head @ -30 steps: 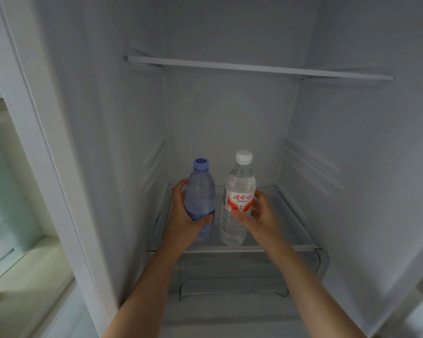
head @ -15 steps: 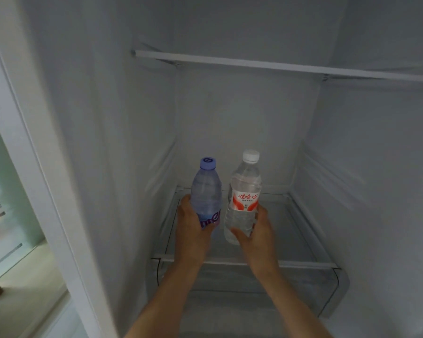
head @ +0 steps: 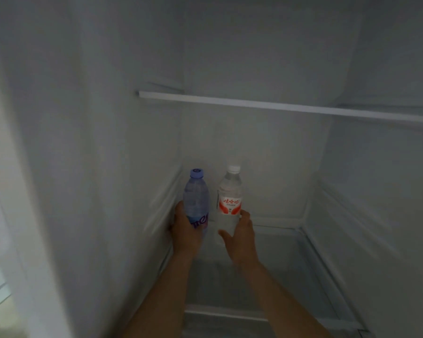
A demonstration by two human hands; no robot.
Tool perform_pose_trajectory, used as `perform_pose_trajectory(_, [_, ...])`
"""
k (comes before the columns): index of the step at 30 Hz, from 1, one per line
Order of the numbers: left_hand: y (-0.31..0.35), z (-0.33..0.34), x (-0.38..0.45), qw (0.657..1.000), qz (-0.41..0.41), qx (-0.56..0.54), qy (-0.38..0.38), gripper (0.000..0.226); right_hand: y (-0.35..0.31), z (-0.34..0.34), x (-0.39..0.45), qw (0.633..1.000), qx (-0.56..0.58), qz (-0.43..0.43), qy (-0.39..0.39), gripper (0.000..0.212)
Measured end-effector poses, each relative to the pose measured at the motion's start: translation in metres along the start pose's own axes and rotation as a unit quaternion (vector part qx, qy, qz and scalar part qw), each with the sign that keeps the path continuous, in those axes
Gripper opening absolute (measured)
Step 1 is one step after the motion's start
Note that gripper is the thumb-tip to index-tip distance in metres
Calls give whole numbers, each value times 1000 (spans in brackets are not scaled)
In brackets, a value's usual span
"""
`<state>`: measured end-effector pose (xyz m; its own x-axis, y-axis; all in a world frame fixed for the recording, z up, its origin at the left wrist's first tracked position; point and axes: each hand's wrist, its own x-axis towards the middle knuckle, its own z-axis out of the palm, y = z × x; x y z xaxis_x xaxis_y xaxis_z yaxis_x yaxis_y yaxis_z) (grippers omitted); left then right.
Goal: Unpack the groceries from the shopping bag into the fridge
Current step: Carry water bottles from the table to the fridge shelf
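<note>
Both arms reach deep into the open fridge. My left hand (head: 185, 234) grips the lower part of a blue-tinted water bottle (head: 195, 198) with a blue cap, held upright close to the left inner wall. My right hand (head: 241, 236) grips the base of a clear water bottle (head: 230, 193) with a white cap and a red-and-white label, upright just right of the blue one. Both bottles are at the back left of the glass shelf (head: 291, 259); whether they rest on it I cannot tell. The shopping bag is out of view.
A second shelf with a white front edge (head: 279, 106) runs across above the bottles. The fridge's white side walls close in left and right. The rest of the glass shelf to the right holds nothing. The door frame (head: 34, 215) stands at far left.
Both hands have pushed the two bottles farther back toward the rear left corner of the shelf, and my head has moved in closer to the fridge.
</note>
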<state>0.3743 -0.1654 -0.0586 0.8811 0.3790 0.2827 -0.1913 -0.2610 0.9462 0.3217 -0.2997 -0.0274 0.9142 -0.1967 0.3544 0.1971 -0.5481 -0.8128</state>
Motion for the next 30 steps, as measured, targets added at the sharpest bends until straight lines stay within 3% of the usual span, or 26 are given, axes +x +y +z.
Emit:
perform_pose_trajectory(15, [23, 4, 15, 996, 19, 83, 7, 75, 9, 23, 42, 1000, -1, -3, -19, 72])
perform_pose_trajectory(20, [21, 2, 10, 995, -8, 96, 26, 45, 13, 29, 44, 1000, 8, -14, -11, 76])
perform_pose_trajectory(25, [24, -8, -11, 996, -16, 75, 43, 36, 19, 14, 37, 997, -40, -18, -60, 82])
perform_pose_trajectory(30, [36, -14, -50, 999, 28, 30, 6, 27, 14, -17, 7, 995, -84, -18, -46, 54])
